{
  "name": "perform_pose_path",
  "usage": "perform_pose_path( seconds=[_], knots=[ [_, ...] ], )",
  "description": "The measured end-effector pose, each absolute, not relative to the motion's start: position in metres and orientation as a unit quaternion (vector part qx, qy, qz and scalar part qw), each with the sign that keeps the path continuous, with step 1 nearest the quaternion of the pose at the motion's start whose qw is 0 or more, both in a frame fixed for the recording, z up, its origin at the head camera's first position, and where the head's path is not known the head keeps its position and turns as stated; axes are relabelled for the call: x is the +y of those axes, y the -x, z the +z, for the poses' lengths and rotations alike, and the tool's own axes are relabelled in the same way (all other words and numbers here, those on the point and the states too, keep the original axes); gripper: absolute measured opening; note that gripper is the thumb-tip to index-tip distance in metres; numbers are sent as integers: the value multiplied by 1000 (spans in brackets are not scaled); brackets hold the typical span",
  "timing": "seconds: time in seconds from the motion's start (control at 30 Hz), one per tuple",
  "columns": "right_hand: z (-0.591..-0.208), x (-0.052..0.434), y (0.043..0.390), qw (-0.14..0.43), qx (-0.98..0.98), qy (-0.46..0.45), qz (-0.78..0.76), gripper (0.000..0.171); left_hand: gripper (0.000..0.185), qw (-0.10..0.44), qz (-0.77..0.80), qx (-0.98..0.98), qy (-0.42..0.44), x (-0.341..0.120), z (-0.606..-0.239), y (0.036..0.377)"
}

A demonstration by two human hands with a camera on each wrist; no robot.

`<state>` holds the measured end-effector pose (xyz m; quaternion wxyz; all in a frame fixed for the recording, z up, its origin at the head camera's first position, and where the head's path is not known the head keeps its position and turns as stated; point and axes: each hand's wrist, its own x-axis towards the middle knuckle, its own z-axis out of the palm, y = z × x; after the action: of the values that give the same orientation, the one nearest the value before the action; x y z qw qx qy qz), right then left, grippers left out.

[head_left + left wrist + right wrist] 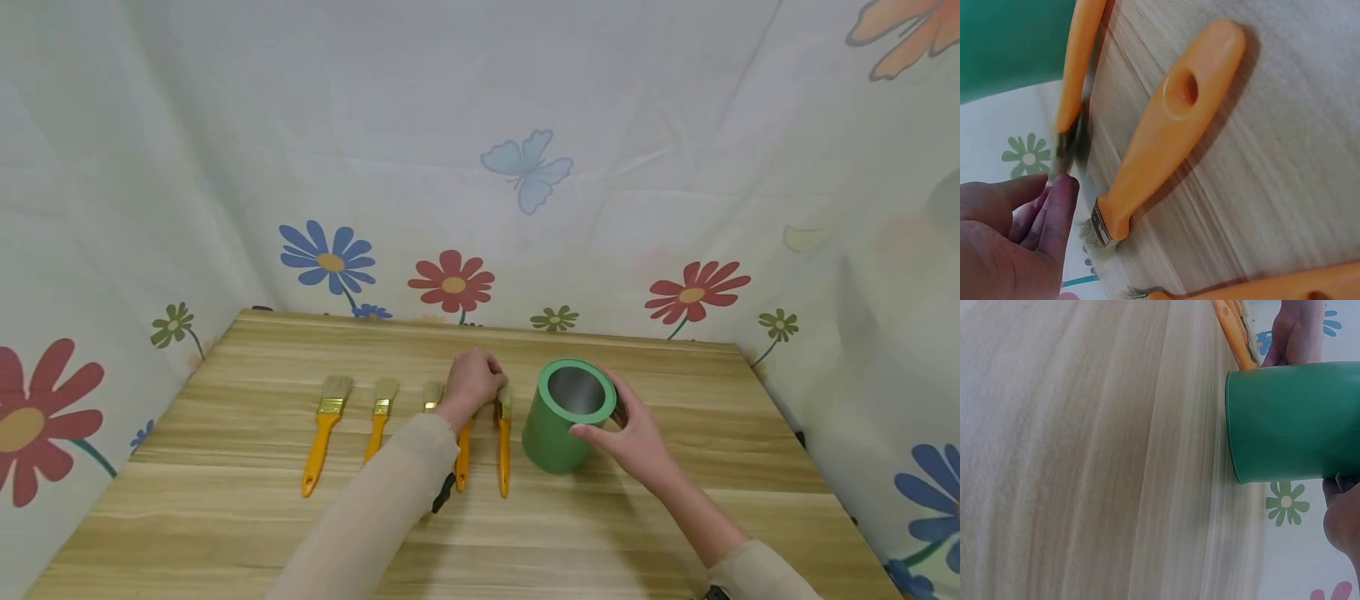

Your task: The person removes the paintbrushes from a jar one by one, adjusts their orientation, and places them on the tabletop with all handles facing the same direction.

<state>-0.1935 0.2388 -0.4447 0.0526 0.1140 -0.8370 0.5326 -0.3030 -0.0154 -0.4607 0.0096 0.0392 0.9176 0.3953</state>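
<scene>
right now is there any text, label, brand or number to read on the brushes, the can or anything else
None: no words, numbers or brand marks are readable in any view.
The green can has a plain wall with no label showing.
The orange brush handles are bare.
The backdrop cloth carries only flower and butterfly prints, no lettering.

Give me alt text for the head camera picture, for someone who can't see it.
The left hand reaches over a row of five orange brushes on a wooden table, while the right hand holds an upright green can beside them. Flowered cloth hangs behind.
</scene>
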Motion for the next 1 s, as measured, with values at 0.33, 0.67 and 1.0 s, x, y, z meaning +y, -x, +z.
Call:
perform_pose_path(
  seconds=[0.33, 0.67, 1.0],
  knots=[
    [-443, 237, 191, 50, -836, -114, 534, 89, 12, 0, 386, 922, -43, -28, -451, 304],
    [-439, 238, 192, 34, -852, -115, 509, 92, 8, 8, 398, 911, -105, -46, -416, 298],
    [-438, 255, 183, 17, -844, -125, 522, 88, 26, 21, 330, 923, -198, -68, -386, 282]
  ],
)
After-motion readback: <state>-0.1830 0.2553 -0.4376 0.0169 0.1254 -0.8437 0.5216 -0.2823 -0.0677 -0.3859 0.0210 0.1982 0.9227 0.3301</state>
